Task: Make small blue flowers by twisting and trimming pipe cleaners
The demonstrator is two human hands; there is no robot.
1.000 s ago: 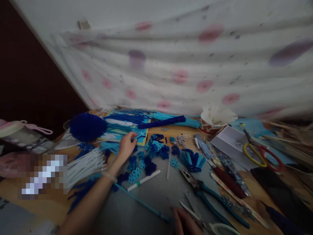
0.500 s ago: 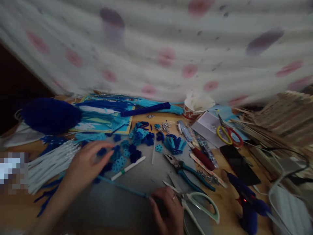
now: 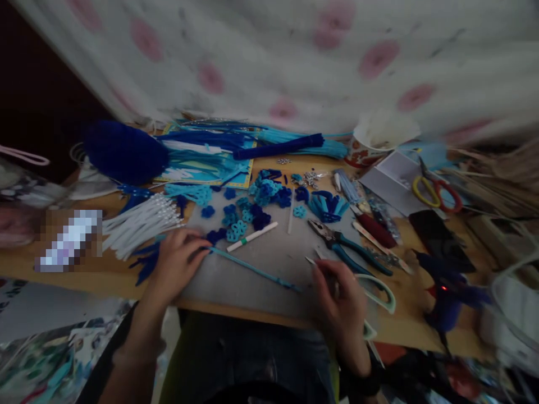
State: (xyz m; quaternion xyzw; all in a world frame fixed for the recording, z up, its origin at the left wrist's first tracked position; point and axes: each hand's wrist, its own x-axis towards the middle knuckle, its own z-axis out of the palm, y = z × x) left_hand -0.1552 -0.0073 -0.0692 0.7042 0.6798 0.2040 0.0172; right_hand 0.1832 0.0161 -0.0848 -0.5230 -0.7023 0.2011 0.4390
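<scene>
My left hand point(image 3: 183, 261) pinches one end of a light blue pipe cleaner point(image 3: 256, 270), which stretches right across the grey mat point(image 3: 248, 292). Small twists show near the pipe cleaner's far end, which lies free of my right hand point(image 3: 341, 286). My right hand is closed near the scissors, whose pale green handles point(image 3: 385, 294) show beside it; a thin pointed tip sticks out at its fingertips, but what it holds is unclear. Above the pipe cleaner are a white pen point(image 3: 252, 237) and blue flower shapes point(image 3: 236, 230).
Teal-handled pliers point(image 3: 357, 252), a black phone point(image 3: 440, 238) and a blue glue gun point(image 3: 448, 297) with a red light lie to the right. White stems point(image 3: 141, 224) and a dark blue fluffy bundle point(image 3: 126, 151) are at left. An open box point(image 3: 393, 179) stands at back right.
The view has tilted down and shifted left. My right hand has let go of the pipe cleaner's end and moved right to the scissors. My left hand still pinches its other end.
</scene>
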